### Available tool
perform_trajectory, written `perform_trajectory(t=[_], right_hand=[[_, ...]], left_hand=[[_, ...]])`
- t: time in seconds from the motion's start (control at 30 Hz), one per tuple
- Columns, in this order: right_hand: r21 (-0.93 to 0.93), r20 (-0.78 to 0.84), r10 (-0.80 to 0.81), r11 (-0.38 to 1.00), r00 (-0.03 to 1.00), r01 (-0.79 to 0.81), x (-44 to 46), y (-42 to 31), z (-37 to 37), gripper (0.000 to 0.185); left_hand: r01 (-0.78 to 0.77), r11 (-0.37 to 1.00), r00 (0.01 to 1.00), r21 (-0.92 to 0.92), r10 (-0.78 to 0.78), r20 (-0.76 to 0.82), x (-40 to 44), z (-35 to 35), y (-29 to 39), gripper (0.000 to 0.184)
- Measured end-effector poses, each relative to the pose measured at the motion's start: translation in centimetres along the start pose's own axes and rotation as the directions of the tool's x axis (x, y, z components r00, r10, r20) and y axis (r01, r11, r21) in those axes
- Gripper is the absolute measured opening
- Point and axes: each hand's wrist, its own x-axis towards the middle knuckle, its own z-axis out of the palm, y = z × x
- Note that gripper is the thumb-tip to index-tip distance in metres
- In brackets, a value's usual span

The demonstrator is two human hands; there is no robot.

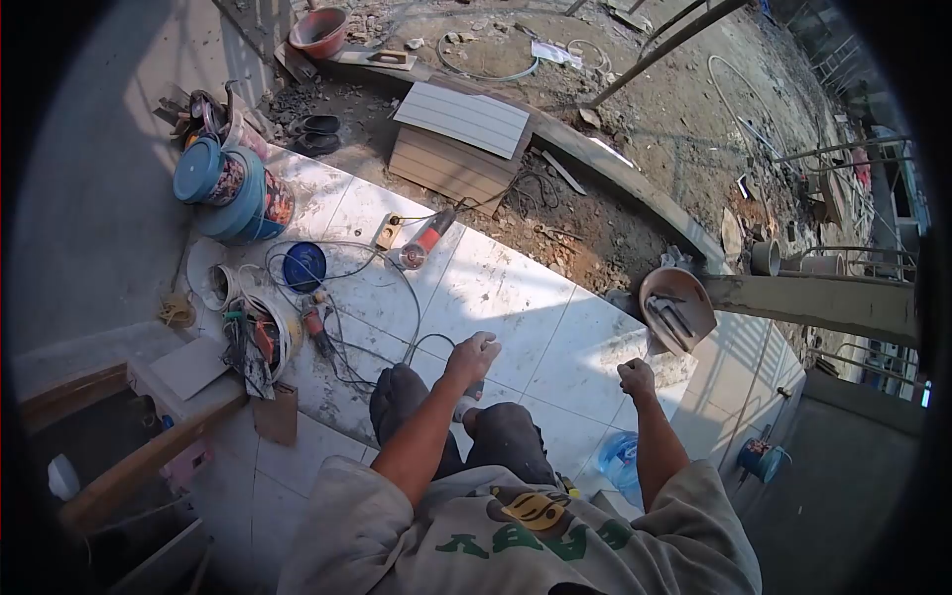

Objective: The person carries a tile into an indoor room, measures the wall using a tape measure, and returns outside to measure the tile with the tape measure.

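My left hand [472, 361] hangs above the white tiled floor [496, 297], just past my knees, its fingers curled in. Off to the right, my right hand [637, 379] is closed like a fist over the tiles. What either hand holds, if anything, is too small or hidden to make out. The two hands are apart from each other. Beyond the right hand lies a brown scoop-shaped pan [678, 307] with tools in it. Closer to my body, beside the right forearm, is a clear blue plastic bottle [620, 458].
A red angle grinder [432, 236] and a second power tool [315, 323] lie among cables on the left. Paint buckets [238, 198], a blue lid [304, 266] and a tool-filled bucket [268, 337] stand near the wall. Tile boxes [451, 164] sit on the dirt ahead.
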Motion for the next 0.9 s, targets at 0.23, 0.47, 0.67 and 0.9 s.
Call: perform_trajectory(t=[0.23, 0.47, 0.67, 0.9], right_hand=[[-0.064, 0.195, -0.078, 0.994, 0.978, 0.092, 3.8, -5.5, -4.3, 0.033], [-0.073, 0.231, -0.258, 0.957, 0.938, 0.281, 12.4, -11.7, -9.2, 0.032], [-0.072, 0.136, 0.000, 0.997, 0.991, 0.010, 20.8, -8.7, -16.7, 0.029], [-0.209, 0.224, 0.156, 0.972, 0.962, -0.108, 30.6, -9.8, -25.3, 0.025]], left_hand=[[-0.030, 0.961, 0.993, -0.273, -0.003, -0.121, 6.4, -1.3, 2.1, 0.036], [0.205, 0.826, 0.928, -0.525, -0.335, -0.164, 17.8, -3.0, -2.4, 0.032], [0.103, 0.833, 0.933, -0.544, -0.270, -0.237, 25.9, -3.5, 10.2, 0.034], [-0.123, 0.822, 0.892, -0.556, -0.154, -0.425, 35.8, -4.8, 19.7, 0.032]])
